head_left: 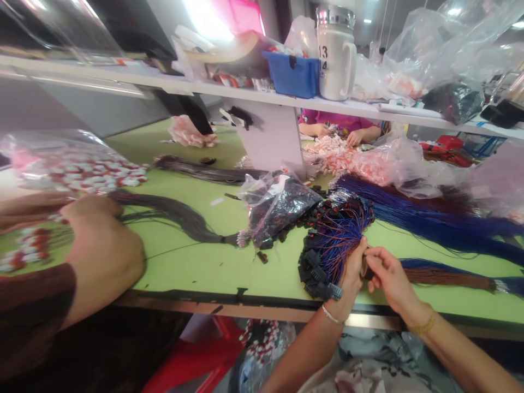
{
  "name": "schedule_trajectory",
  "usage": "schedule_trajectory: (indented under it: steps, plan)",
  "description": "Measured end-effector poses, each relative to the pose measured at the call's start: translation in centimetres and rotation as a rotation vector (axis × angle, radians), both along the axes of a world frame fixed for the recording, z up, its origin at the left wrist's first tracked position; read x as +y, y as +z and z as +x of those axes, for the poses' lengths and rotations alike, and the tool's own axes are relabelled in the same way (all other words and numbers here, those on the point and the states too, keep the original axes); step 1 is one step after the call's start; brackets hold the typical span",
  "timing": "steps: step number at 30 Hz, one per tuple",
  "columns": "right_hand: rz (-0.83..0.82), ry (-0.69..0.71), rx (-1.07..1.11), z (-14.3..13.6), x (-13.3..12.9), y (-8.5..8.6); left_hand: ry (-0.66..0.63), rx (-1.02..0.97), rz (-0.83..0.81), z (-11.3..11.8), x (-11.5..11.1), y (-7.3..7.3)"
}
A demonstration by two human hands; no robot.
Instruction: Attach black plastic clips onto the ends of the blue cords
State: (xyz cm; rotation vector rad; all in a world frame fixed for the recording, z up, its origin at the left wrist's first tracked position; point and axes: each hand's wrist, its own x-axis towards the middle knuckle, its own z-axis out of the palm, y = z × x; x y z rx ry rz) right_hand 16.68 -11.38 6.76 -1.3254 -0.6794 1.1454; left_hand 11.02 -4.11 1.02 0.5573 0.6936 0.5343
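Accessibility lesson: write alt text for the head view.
The left hand grips a bundle of blue and reddish wires with black plugs, the right hand close against it, over a green table. Grey wires and a plastic bag lie nearby; a co-worker's hand shows at left.

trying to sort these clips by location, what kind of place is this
Probably a wire-harness assembly workshop: bundled blue wires with black connectors, a bag of red-and-white connectors, and several people working along a green bench.
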Motion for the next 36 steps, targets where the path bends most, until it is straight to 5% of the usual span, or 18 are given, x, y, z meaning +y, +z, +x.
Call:
schedule_trajectory:
  steps: [3, 8, 12, 16, 20, 21, 23, 28, 36]
  plan:
    - [0.032, -0.025, -0.156, -0.9, -2.0, -1.8, -0.369, 0.106, -0.029, -0.6, 0.4, 0.3]
    - [0.046, -0.013, -0.474, -0.4, -2.8, -4.4, 0.061, 0.002, 0.15, -1.6, 0.5, 1.2]
    - [0.101, -0.004, -0.561, -1.3, -3.3, -5.2, -0.056, 0.016, 0.245, -2.5, 0.4, 1.6]
    - [0.049, 0.14, -0.64, -0.4, -4.7, -2.8, -0.073, -0.009, 0.321, -2.9, 0.7, 1.8]
    - [0.072, -0.067, -0.859, 3.8, -2.2, 0.9, -0.024, -0.044, 0.365, -2.7, 0.8, 2.1]
    - [0.071, -0.04, -0.835, 5.1, -0.7, 1.3, 0.002, -0.051, 0.383, -2.7, 0.7, 2.2]
    - [-0.002, 0.243, -0.648, 7.2, 2.7, 1.2, -0.001, -0.055, 0.428, -2.8, 0.5, 2.4]
    - [-0.321, 0.807, -0.332, 10.0, 8.6, -0.9, -0.097, -0.001, 0.533, -3.6, 0.3, 3.0]
    - [-0.291, 0.777, -0.183, 9.4, 8.0, -1.8, 0.041, 0.024, 0.49, -3.3, 0.3, 2.5]
